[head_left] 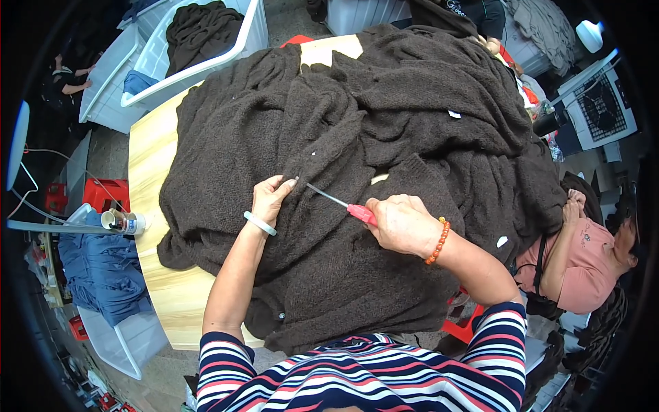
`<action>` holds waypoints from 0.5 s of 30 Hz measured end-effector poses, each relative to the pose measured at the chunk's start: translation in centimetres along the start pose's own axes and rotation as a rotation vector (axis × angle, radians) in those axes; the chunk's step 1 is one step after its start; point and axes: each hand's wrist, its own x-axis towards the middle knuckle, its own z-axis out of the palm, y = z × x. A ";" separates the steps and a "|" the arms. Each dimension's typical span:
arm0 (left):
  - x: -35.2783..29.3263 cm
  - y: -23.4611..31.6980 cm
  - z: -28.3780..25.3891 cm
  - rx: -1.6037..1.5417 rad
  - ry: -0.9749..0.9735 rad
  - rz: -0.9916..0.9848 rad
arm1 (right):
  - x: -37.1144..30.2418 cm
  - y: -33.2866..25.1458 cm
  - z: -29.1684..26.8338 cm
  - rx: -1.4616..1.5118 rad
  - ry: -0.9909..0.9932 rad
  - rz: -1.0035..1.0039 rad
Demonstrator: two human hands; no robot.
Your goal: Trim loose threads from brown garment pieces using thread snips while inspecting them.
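Note:
Dark brown knitwear [233, 172] lies heaped in folds across the table before me. My left hand [270, 199], with a pale bangle at its wrist, is closed in a pinch on a fold of it, left of the middle. A red-handled tool [358, 211] with a thin metal shaft is gripped in my right hand [406, 225], which wears an orange bead bracelet. The shaft points up and left, its tip close to my left fingertips. Whether the tip is hooked or plain is too small to tell.
The pale wooden table [161, 275] has a curved left edge with a small white tub [130, 223] on it. White bins [250, 34] stand at the far left, and blue cloth [103, 275] lies left of the table. A person in pink [583, 264] sits at the right.

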 end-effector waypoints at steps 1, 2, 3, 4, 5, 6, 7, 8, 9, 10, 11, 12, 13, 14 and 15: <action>0.0 0.0 0.1 0.013 0.012 -0.004 | 0.0 0.0 0.0 0.001 -0.001 0.002; 0.0 0.0 0.2 0.014 0.010 -0.006 | -0.1 -0.1 0.0 0.005 0.003 -0.005; -0.1 0.1 0.4 0.008 -0.004 -0.007 | 0.0 -0.2 0.0 0.009 0.007 -0.012; -0.1 0.2 0.5 0.002 -0.017 -0.006 | 0.0 -0.1 0.1 0.011 0.007 -0.011; -0.1 0.1 0.6 0.004 -0.019 -0.008 | 0.2 0.0 0.1 0.005 0.017 0.003; -0.1 0.0 0.7 0.018 -0.028 0.008 | 0.2 0.0 0.2 0.000 0.028 0.017; 0.0 0.0 0.7 0.032 -0.038 0.024 | 0.3 0.0 0.2 0.002 0.029 0.019; 0.1 -0.2 0.7 0.034 -0.041 0.023 | 0.4 0.0 0.2 0.027 -0.011 -0.002; 0.3 -0.4 0.5 0.041 -0.048 0.018 | 0.4 0.1 0.2 0.052 -0.051 -0.022; 0.4 -0.5 0.3 0.047 -0.052 0.014 | 0.4 0.1 0.1 0.053 -0.050 -0.022; 0.7 -0.5 -0.1 0.048 -0.053 0.014 | 0.3 0.1 0.0 0.068 -0.053 -0.023; 1.3 -0.3 -0.4 0.021 -0.078 -0.057 | 0.3 0.2 -0.1 0.082 -0.055 -0.023; 1.8 0.2 -0.3 -0.008 -0.102 -0.128 | 0.3 0.5 0.2 0.078 -0.029 0.011; 2.3 0.9 0.1 0.043 -0.095 -0.121 | 0.2 0.9 0.3 0.076 -0.028 0.012; 3.4 1.2 0.4 0.121 -0.103 -0.120 | 0.1 1.3 0.3 0.078 0.004 0.041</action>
